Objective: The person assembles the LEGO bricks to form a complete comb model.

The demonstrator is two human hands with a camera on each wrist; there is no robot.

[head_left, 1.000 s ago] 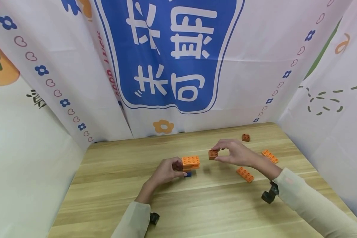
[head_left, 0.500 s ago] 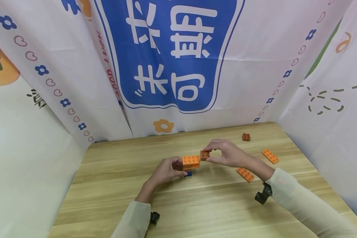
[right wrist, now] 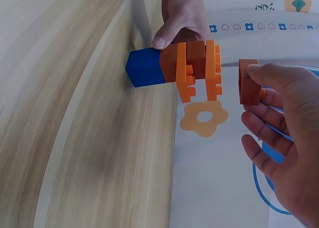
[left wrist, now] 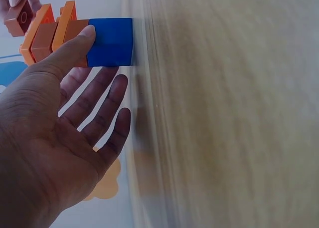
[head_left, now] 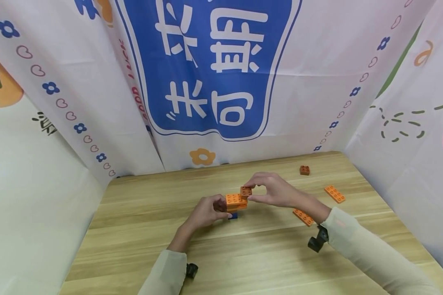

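Observation:
A small tower of building bricks stands on the table: a blue block at the bottom, then a brown brick, an orange plate, another brown brick and a top orange plate. My left hand grips the tower low down, its thumb over the blue block and the lowest brown brick. Between thumb and fingers my right hand pinches a loose brown brick. In the right wrist view this brick hangs above the top plate with a gap between them.
Two loose orange plates lie to the right: one orange plate beside the right forearm, another orange plate farther out. A spare brown brick sits near the back of the wooden table. Printed cloth hangs behind and on both sides.
My right hand has moved left with the brown brick, from well clear of the tower to over the right end of its top plate. My left hand and the tower have stayed put.

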